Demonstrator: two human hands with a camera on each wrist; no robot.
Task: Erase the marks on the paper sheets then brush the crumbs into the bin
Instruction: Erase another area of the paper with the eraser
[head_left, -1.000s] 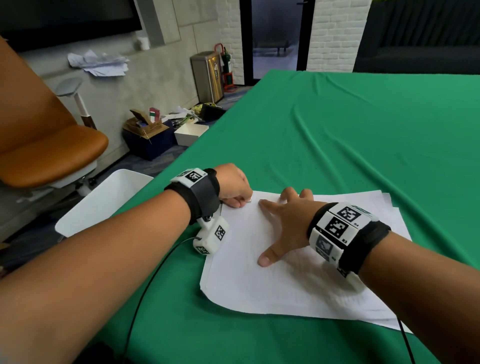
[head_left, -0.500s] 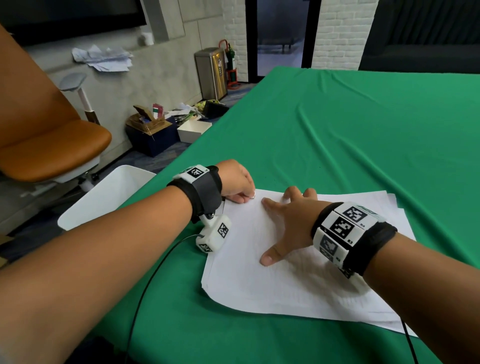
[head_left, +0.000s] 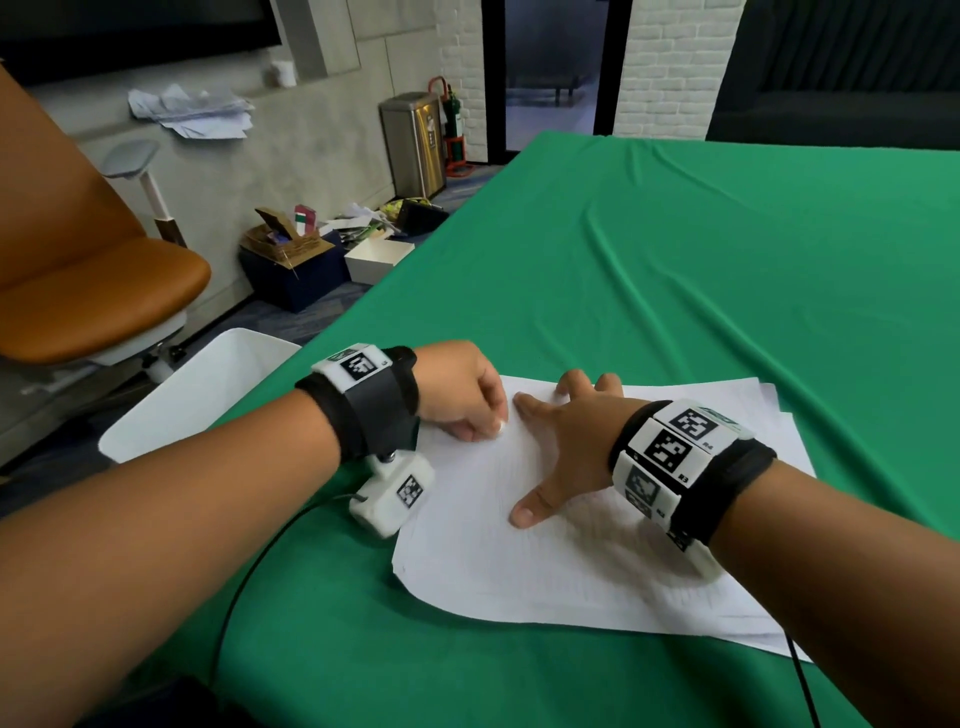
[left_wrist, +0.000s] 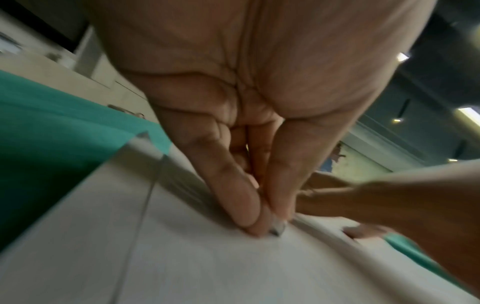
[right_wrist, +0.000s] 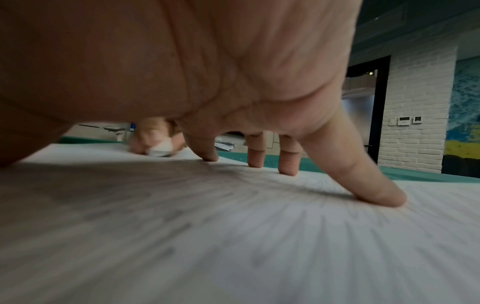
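A stack of white paper sheets (head_left: 545, 561) lies on the green tablecloth near the front left corner. My left hand (head_left: 462, 395) pinches a small white eraser (head_left: 500, 427) and presses it on the top sheet's far left corner; the left wrist view shows the eraser (left_wrist: 277, 228) tip grey and dirty against the paper (left_wrist: 182, 257). My right hand (head_left: 561, 441) lies spread on the top sheet, fingers (right_wrist: 374, 191) straight and pressing down. The right wrist view shows the blurred eraser (right_wrist: 161, 149) beyond the fingertips.
A white bin (head_left: 197, 395) stands on the floor just past the table's left edge, beside the left wrist. An orange chair (head_left: 88, 291) stands further left. Boxes and clutter (head_left: 311, 249) lie on the floor by the wall. The green cloth (head_left: 675, 260) stretches far beyond the paper.
The left hand with the eraser has shifted slightly right and nearer along the paper's corner, towards the right hand's index finger. The right hand stays spread on the sheet.
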